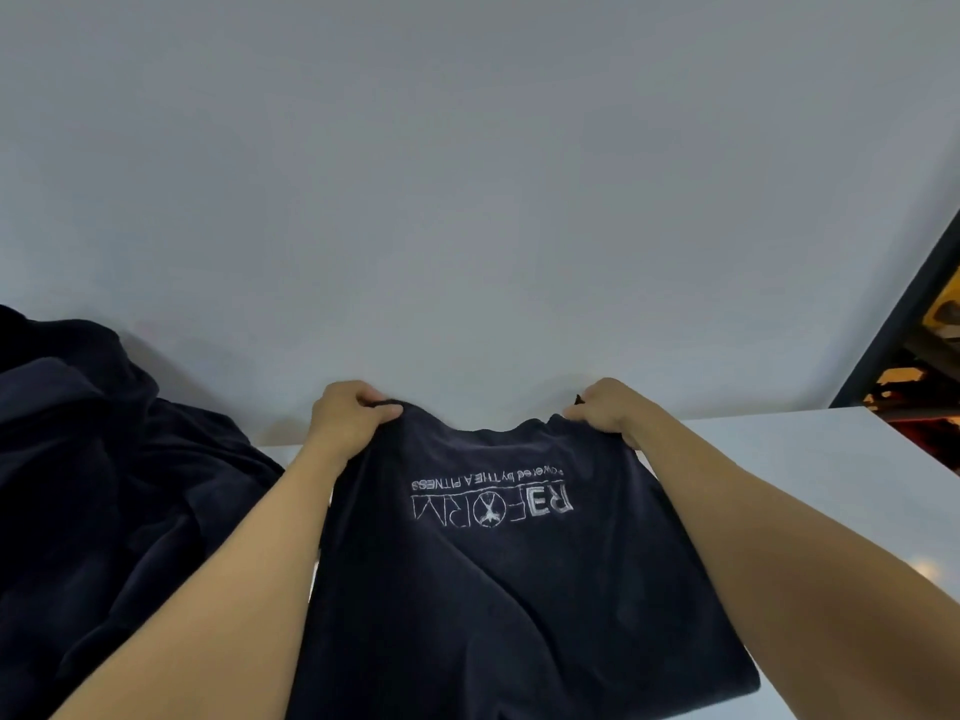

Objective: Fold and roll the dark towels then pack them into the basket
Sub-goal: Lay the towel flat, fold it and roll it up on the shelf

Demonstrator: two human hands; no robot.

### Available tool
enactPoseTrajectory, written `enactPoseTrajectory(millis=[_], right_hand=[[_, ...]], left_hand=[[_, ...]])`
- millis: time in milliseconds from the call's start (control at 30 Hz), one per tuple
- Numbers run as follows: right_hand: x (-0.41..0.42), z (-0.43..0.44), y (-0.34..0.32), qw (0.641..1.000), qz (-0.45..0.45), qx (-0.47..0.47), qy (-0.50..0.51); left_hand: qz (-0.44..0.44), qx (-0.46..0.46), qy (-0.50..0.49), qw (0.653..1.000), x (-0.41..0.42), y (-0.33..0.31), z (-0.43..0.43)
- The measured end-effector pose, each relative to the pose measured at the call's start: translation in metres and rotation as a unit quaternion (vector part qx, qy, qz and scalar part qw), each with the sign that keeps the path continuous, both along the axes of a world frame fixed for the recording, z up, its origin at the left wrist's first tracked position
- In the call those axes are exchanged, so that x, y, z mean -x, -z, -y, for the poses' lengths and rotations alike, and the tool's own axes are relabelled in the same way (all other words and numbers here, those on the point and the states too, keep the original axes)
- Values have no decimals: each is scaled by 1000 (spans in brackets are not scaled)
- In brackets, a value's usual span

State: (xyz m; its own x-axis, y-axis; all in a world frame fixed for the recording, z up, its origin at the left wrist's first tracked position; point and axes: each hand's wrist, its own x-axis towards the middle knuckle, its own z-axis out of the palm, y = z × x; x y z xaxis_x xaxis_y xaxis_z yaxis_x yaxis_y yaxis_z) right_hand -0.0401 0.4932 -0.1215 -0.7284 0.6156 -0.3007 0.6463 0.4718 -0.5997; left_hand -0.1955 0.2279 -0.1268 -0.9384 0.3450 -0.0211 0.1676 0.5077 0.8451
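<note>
Both hands are clamped on the far edge of one dark towel (pixel 519 574): the left hand (pixel 350 415), at centre-left of the frame, has its fingers curled over one corner, and the right hand (pixel 605 407), at centre-right, bunches the other corner in its fist. The edge between them sags a little, so the cloth is not pulled taut. The towel runs from the hands down to the lower centre of the frame, draped over the white table (pixel 810 459), with a pale printed logo (pixel 493 501) upside down just below the held edge. A heap of other dark towels (pixel 104 485) lies at the lower left, close beside the left forearm. A plain grey wall (pixel 467 174) fills the upper frame. No basket is in view.

The likely trouble is an uneven fold: with the edge slack, the corners may land out of line and leave a crooked strip that rolls into a cone. The near end is out of sight, so it could catch or slide off the table edge. The towel could also snag the neighbouring heap.
</note>
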Motion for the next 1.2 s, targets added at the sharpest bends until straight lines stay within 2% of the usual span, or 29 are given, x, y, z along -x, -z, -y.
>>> enactPoseTrajectory(millis=[100, 167, 233, 433, 633, 767, 967, 1033, 1200], right_hand=[[-10, 6, -6, 984, -126, 121, 47], [-18, 10, -17, 967, -156, 196, 45], [-28, 10, -29, 961, -161, 225, 22], [-63, 14, -57, 963, -73, 246, -78], [-95, 31, -88, 963, 22, 203, -178], [-114, 36, -110, 950, 10, 223, -217], [-137, 41, -130, 910, -59, 323, -252], [-141, 50, -133, 908, -46, 317, -271], [-131, 96, -112, 931, 46, 228, -280]], left_hand=[[13, -95, -4, 995, -1, -9, 7], [28, -130, 8, 991, -2, -20, 14], [34, -147, 24, 988, -6, -34, 21], [18, -129, 64, 989, -22, -66, 45], [-13, -95, 79, 992, -38, -89, 62], [-56, -59, 75, 994, -45, -102, 68], [-125, -73, 40, 989, -50, -120, 69], [-145, -85, 29, 985, -54, -127, 66], [-169, -94, 40, 980, -68, -137, 51]])
